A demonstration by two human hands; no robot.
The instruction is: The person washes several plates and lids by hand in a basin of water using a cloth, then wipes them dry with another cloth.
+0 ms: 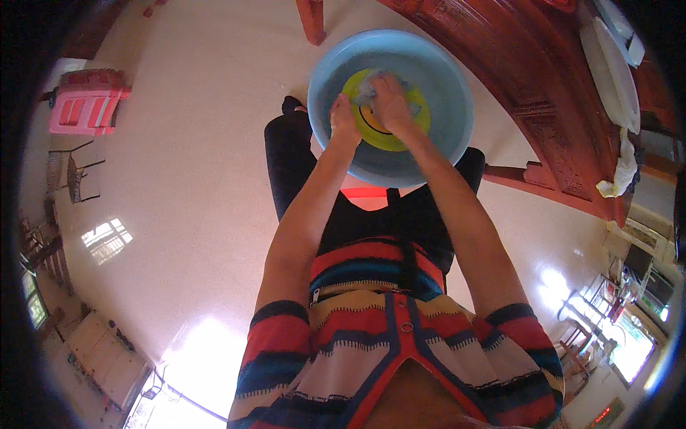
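In front of me a large light-blue plastic basin stands between my knees. Inside it is a round yellow-green plate or dish with an orange patch and a dark curved line on its face. My left hand grips the dish by its left rim. Pressed onto the upper middle of the dish, my right hand holds a crumpled, whitish translucent scrubber or cloth. The fingers of that hand partly cover it, so its exact kind is unclear.
A carved reddish-brown wooden table or bench runs close along the right of the basin. White plastic tubs and a pale cloth rest on it. A pink plastic chair stands far left on the light floor.
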